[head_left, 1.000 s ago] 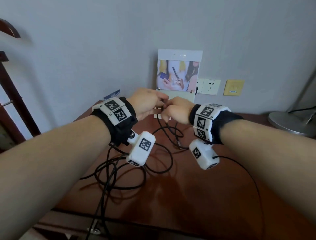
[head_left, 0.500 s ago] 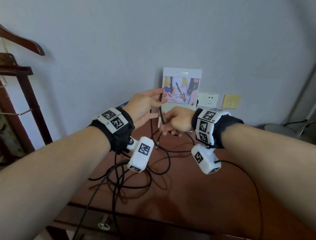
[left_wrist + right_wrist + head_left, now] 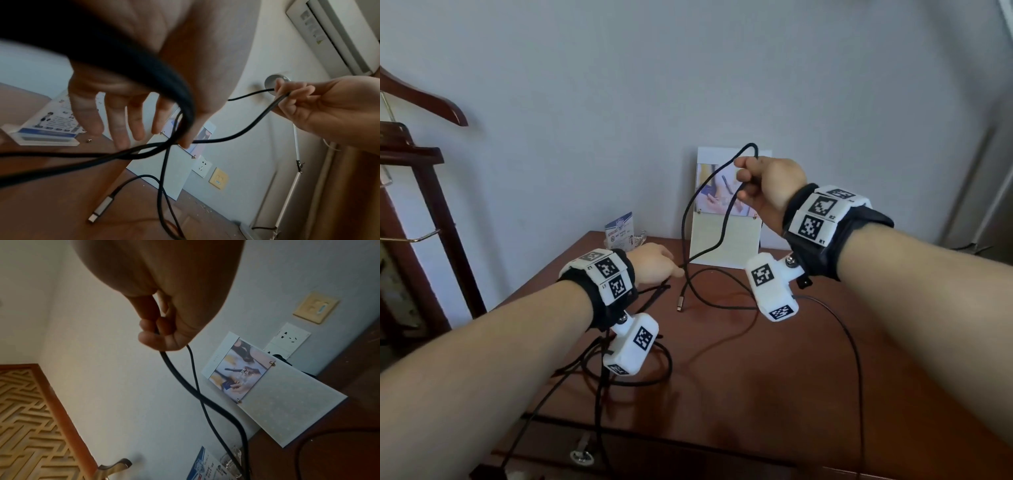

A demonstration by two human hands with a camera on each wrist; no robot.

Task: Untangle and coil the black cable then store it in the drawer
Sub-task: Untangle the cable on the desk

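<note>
Right hand (image 3: pixel 770 190) pinches the black cable (image 3: pixel 709 226) in a raised loop, drawing slack out of the tangle on the table (image 3: pixel 722 377) below, while left hand (image 3: pixel 654 265), fingers (image 3: pixel 123 123) spread, seemingly steadies the strands under it.

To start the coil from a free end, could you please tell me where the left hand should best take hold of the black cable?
Probably just behind the silver plug, from above: that end of the black cable lies loose on the wooden table, near the left hand.
</note>
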